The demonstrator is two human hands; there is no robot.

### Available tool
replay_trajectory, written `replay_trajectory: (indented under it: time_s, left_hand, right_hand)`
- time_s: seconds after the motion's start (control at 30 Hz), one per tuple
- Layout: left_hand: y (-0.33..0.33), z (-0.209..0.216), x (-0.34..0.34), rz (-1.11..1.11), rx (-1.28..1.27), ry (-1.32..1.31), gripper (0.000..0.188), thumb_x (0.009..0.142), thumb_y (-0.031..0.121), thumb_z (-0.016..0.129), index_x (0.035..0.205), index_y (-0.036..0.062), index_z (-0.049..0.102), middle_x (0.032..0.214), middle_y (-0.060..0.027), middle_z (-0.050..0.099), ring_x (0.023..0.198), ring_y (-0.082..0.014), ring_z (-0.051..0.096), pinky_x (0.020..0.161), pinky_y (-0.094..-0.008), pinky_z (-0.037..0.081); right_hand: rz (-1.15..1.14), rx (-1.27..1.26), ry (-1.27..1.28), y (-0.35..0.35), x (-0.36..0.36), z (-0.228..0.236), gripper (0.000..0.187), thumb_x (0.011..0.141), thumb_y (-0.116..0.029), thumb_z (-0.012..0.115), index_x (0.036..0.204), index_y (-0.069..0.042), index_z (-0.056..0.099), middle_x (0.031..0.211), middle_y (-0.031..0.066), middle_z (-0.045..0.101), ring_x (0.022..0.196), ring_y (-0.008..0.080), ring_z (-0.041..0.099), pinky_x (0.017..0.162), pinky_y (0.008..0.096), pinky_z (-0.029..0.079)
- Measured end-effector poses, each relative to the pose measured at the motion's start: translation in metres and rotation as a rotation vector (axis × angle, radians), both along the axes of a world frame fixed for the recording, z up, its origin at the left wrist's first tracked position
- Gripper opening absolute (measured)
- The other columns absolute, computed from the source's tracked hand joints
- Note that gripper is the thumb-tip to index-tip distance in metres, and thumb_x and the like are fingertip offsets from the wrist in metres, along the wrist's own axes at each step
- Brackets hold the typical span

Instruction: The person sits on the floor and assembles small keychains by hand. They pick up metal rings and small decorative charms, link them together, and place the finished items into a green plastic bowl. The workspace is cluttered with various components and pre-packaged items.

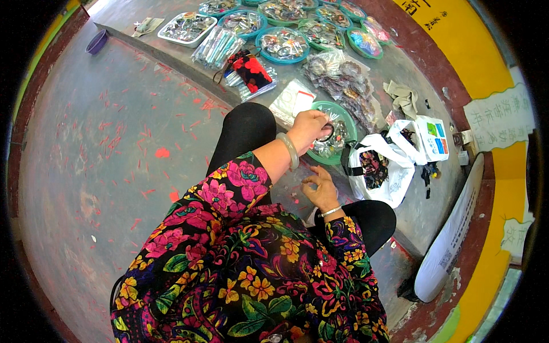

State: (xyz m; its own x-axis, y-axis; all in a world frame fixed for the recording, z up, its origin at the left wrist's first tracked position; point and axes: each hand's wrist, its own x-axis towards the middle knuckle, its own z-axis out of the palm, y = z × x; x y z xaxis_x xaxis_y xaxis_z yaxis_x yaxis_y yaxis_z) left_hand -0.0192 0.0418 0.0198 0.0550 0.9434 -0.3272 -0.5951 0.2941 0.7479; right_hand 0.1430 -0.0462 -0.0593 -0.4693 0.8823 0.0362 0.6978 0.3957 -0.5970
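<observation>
My left hand [309, 129], with a pale bangle on its wrist, is closed on a thin black loop [326, 133] that looks like a hair tie. It hangs over the near-left side of a green basket [351, 129] filled with small clear-wrapped goods. Nearer to me, my right hand [322, 190] has loosely bent fingers, somewhat apart, and I see nothing in them. A silver-coloured bracelet circles that wrist. Just right of the hands stands an open white plastic bag [397, 186] holding a pile of dark, patterned small items.
Several more baskets, including a blue one [284, 59], and a white tray [163, 36] line the raised step. Clear-bagged goods [338, 71] and a red-and-black pouch [250, 70] lie before them. A purple basin [96, 43] rests far left; a white board [449, 246] leans right.
</observation>
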Motion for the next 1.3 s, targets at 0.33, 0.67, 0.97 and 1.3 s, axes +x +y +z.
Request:
replay_trajectory:
  time_s: [0.33,0.67,0.97,1.3]
  left_hand:
    - [0.001,-0.004,0.002,0.000,-0.014,0.000,0.014,0.086,0.008,0.049,0.088,-0.0047,0.056,0.087,-0.0093,0.058,0.077,-0.0147,0.057,0.072,-0.0249,0.051]
    - [0.000,-0.006,0.002,-0.031,0.014,-0.008,0.015,0.086,0.007,0.049,0.088,-0.0051,0.056,0.087,-0.0093,0.058,0.078,-0.0148,0.057,0.073,-0.0252,0.050]
    - [-0.002,-0.006,0.003,-0.026,-0.024,0.027,0.015,0.086,0.007,0.049,0.089,-0.0059,0.056,0.088,-0.0097,0.058,0.078,-0.0151,0.057,0.071,-0.0246,0.051]
    - [0.000,-0.004,0.003,-0.033,-0.018,0.021,0.015,0.086,0.007,0.049,0.090,-0.0060,0.055,0.087,-0.0096,0.058,0.077,-0.0150,0.057,0.071,-0.0248,0.051]
  right_hand:
    - [0.066,-0.231,-0.077,-0.005,-0.005,0.015,0.047,0.061,-0.036,0.072,0.101,-0.013,0.063,0.123,0.0165,0.045,0.120,0.0332,0.035,0.097,0.0406,0.031]
    - [0.066,-0.435,0.103,0.007,0.012,-0.021,0.028,0.078,-0.019,0.058,0.105,-0.012,0.062,0.122,0.0176,0.046,0.114,0.0303,0.043,0.094,0.0351,0.034]
    - [0.186,-0.446,-0.050,0.012,0.013,-0.014,0.031,0.079,-0.005,0.052,0.109,-0.011,0.059,0.118,0.0158,0.051,0.115,0.0277,0.044,0.092,0.0334,0.036]
    - [-0.114,-0.938,0.614,0.013,0.006,0.010,0.030,0.080,-0.002,0.049,0.110,0.000,0.055,0.110,0.0124,0.056,0.104,0.0196,0.052,0.082,0.0299,0.044]
